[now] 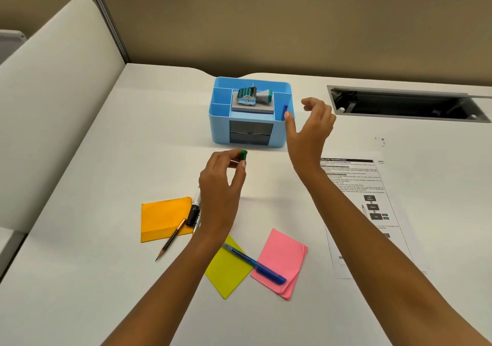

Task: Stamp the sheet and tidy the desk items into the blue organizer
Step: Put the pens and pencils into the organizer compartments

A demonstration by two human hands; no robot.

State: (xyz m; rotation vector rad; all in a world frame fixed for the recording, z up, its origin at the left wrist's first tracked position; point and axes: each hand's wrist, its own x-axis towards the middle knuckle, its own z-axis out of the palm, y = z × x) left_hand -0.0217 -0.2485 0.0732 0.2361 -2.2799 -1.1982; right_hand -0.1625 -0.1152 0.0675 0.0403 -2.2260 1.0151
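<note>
The blue organizer [221, 130] stands at the middle of the white desk. A green date stamp [253, 96] lies on a grey ink pad [262, 109] on top of it, and a small blue item [285, 111] stands in its right slot. My right hand [310, 127] hovers open just right of that slot, thumb near the blue item. My left hand [222, 183] pinches a small green item [243, 155] in front of the organizer. The printed sheet [372, 212] lies on the right.
Orange [162, 218], yellow [226, 268] and pink [279, 255] sticky notes lie near the front, with a pencil [170, 240], a black marker [193, 212] and a blue pen [255, 263]. A cable slot [407, 103] opens at the back right. A partition wall [53, 93] borders the left.
</note>
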